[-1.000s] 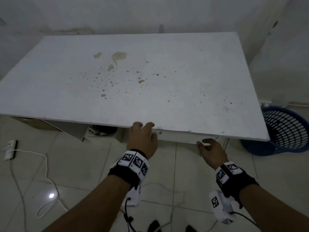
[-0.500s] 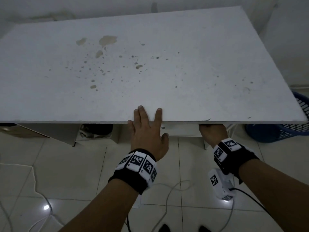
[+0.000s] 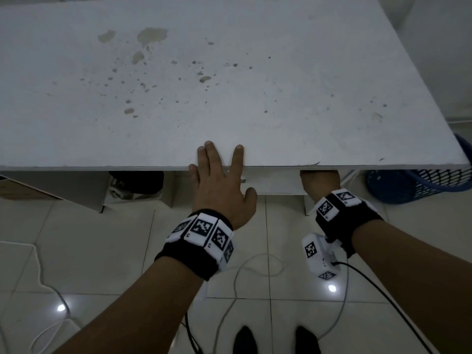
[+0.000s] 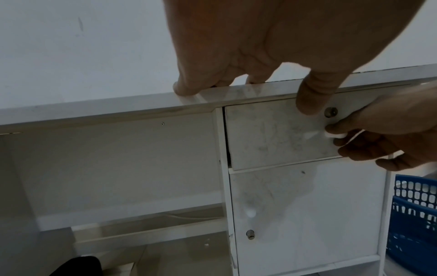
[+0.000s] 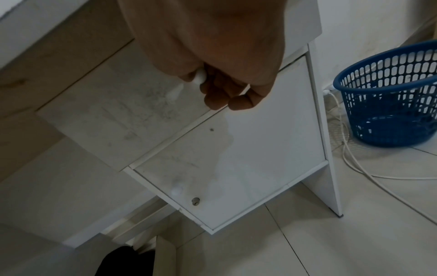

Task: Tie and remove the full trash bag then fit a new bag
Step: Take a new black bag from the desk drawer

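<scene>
My left hand (image 3: 219,180) lies flat on the front edge of the white desk top (image 3: 229,85), fingers straight, thumb hanging in front of the drawer (image 4: 272,134). My right hand (image 3: 319,180) reaches under the desk edge, so the head view hides its fingers. In the wrist views the right hand (image 4: 378,134) pinches the drawer's small white knob (image 4: 335,135), and that knob (image 5: 199,77) sits between thumb and curled fingers. A blue plastic basket (image 5: 390,102) stands on the floor right of the desk, with no bag in it. No trash bag shows.
Below the drawer is a white cabinet door (image 4: 307,214) with a keyhole. A black object (image 3: 138,180) sits on the floor under the desk. White cables (image 5: 354,164) trail over the floor tiles by the basket, and more cables (image 3: 255,264) lie near my feet.
The left hand's fingers, curled at the desk edge a second ago, now lie straight on the top. The view has closed in, and the right hand's fingers have slipped out of sight under the edge.
</scene>
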